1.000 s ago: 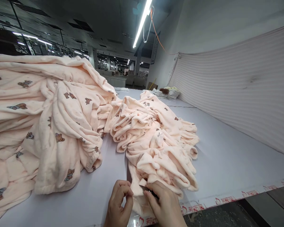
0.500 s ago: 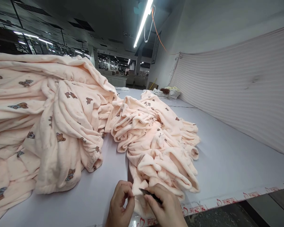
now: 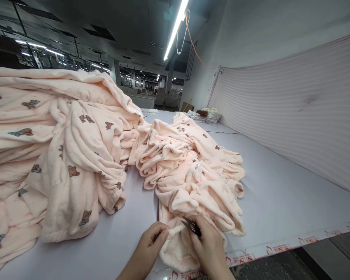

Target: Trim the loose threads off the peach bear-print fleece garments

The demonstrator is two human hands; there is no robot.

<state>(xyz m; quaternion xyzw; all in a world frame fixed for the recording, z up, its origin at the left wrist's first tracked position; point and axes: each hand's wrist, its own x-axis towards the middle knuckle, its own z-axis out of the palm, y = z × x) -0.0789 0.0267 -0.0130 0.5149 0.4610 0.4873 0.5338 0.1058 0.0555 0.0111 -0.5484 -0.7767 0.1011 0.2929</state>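
Note:
A crumpled heap of peach fleece garments (image 3: 189,175) printed with small bears lies in the middle of the white table (image 3: 280,194). Its nearest piece hangs towards the front edge. My left hand (image 3: 153,241) pinches the edge of that piece between thumb and fingers. My right hand (image 3: 208,247) is closed on small dark thread snips (image 3: 191,226), whose blades point at the fabric fold right beside my left fingertips.
A much larger stack of the same bear-print fleece (image 3: 46,155) fills the left side of the table. A striped fabric wall (image 3: 294,112) runs along the right. A small pile of folded items (image 3: 205,114) sits at the far end. The table's front edge carries red-printed tape (image 3: 280,247).
Both hands have moved slightly forward over the garment edge. The left hand has turned to pinch the fabric lower, and the snips have swung up and closer to the fold.

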